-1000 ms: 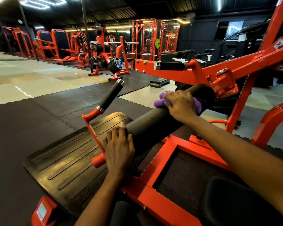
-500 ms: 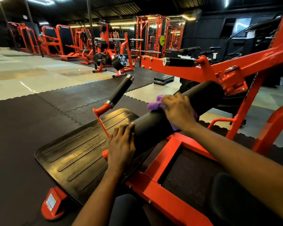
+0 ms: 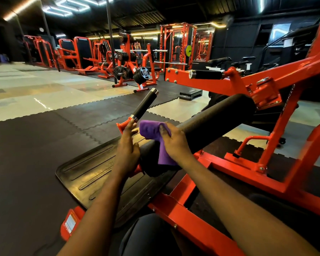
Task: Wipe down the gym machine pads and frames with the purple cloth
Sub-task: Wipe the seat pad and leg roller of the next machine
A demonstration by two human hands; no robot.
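A long black roller pad [image 3: 216, 119] runs diagonally across the orange machine frame [image 3: 248, 170]. My right hand [image 3: 174, 143] holds the purple cloth [image 3: 153, 132] against the near end of the pad; part of the cloth hangs down below my hand. My left hand [image 3: 127, 150] is lifted beside the pad's near end, fingers fairly straight, fingertips near the base of a black handle grip [image 3: 146, 104] on an orange bracket. It holds nothing.
A black ribbed foot plate [image 3: 92, 174] lies under my hands. A second black grip [image 3: 207, 74] sticks out from the orange arm above. Weight racks [image 3: 131, 71] and other orange machines stand across the floor. Black rubber mats cover the ground at left.
My right hand has slid the cloth down the pad to its near end. My left hand has come off the pad end and risen toward the handle bracket.
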